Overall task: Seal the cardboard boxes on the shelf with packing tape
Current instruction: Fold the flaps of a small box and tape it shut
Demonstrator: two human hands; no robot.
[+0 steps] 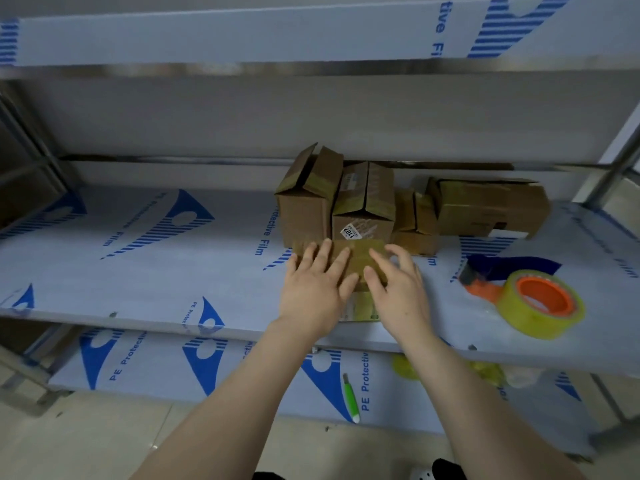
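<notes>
A small brown cardboard box (pixel 360 258) lies near the front edge of the middle shelf (pixel 138 271), its top glossy with tape. My left hand (pixel 315 289) lies flat on its left half, fingers spread and straight. My right hand (pixel 398 289) rests on its right half, fingers slightly bent over the top and far edge. Behind it stand more cardboard boxes: one with open flaps (pixel 304 199), one with a white label (pixel 363 209), two small ones (pixel 415 216), and a longer one (pixel 491 209). A yellowish tape roll on an orange-and-blue dispenser (pixel 533 299) lies to the right.
The steel shelves carry white film with blue print. On the lower shelf (pixel 207 368) lie a green-and-white utility knife (pixel 350 398) and yellowish tape rolls (pixel 485 372). An upper shelf (pixel 242 39) hangs overhead. Shelf posts stand at both sides.
</notes>
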